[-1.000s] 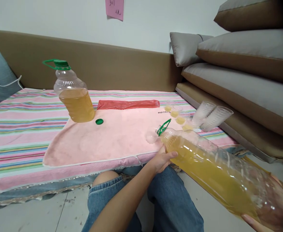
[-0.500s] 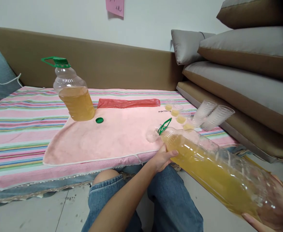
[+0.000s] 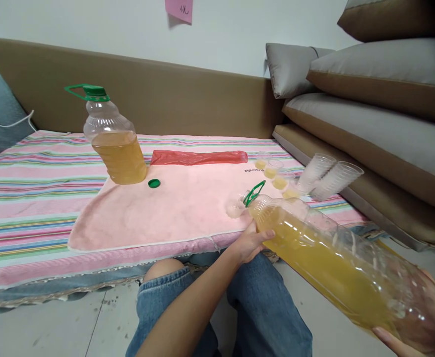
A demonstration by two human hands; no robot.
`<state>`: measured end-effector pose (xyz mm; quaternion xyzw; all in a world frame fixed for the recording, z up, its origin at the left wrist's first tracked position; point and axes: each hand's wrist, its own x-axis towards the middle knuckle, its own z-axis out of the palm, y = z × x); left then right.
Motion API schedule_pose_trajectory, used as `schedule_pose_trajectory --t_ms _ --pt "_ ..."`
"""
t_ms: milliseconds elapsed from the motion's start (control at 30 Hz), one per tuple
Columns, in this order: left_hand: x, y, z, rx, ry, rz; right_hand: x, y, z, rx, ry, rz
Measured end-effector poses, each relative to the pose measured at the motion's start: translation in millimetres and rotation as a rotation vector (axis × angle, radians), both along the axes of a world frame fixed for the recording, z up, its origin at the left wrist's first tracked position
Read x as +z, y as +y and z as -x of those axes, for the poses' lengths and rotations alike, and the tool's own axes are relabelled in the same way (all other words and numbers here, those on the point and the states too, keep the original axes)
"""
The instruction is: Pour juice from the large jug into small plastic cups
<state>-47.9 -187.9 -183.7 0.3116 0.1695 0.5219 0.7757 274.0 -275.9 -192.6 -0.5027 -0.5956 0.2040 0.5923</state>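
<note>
A large clear plastic bottle (image 3: pixel 314 253) of yellow liquid lies tilted across my lap side, its mouth pointing left. Near its shoulder, my left hand (image 3: pixel 252 242) is closed around it from below. My right hand (image 3: pixel 421 307) grips the base at the right edge, partly seen through the plastic. The bottle's mouth, with a green handle ring (image 3: pixel 254 193), is at a clear plastic cup (image 3: pixel 234 208) on the pink cloth. That cup looks to hold little or no liquid; a flowing stream cannot be made out. A green cap (image 3: pixel 154 183) lies on the cloth.
A second bottle (image 3: pixel 122 153) with a green lid stands at the left. Several small cups (image 3: pixel 280 182) with yellow liquid form a row at the right, beside two stacks of cups (image 3: pixel 338 179). A red plastic bag (image 3: pixel 198 157) lies behind; stacked cushions (image 3: pixel 381 119) rise at the right.
The view has shifted very slightly, so the scene sits a little higher and further right. Both hands and the tilted bottle keep nearly the same pose.
</note>
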Motion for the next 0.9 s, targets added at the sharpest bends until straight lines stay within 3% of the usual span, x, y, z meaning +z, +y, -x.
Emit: schedule_pose_trajectory --t_ms 133,333,500,567,700,900 --pt "1.1 0 0 0.011 0.0 0.009 -1 1 -5 -0.02 0.027 0.033" --pt "4.1 -2 -1 0.024 -0.01 -0.009 5 5 5 0.028 0.108 -0.024" --pt "2.7 -1 -1 0.022 0.003 -0.005 25 -7 39 -0.017 0.146 -0.032" --pt "3.2 -1 -1 0.025 0.006 -0.002 36 -16 57 -0.053 0.164 0.079" --pt "4.8 -2 -1 0.029 0.0 -0.008 50 -29 80 -0.065 0.193 0.126" --pt "2.1 -1 -1 0.024 0.0 -0.001 40 -22 65 -0.072 0.2 0.128"
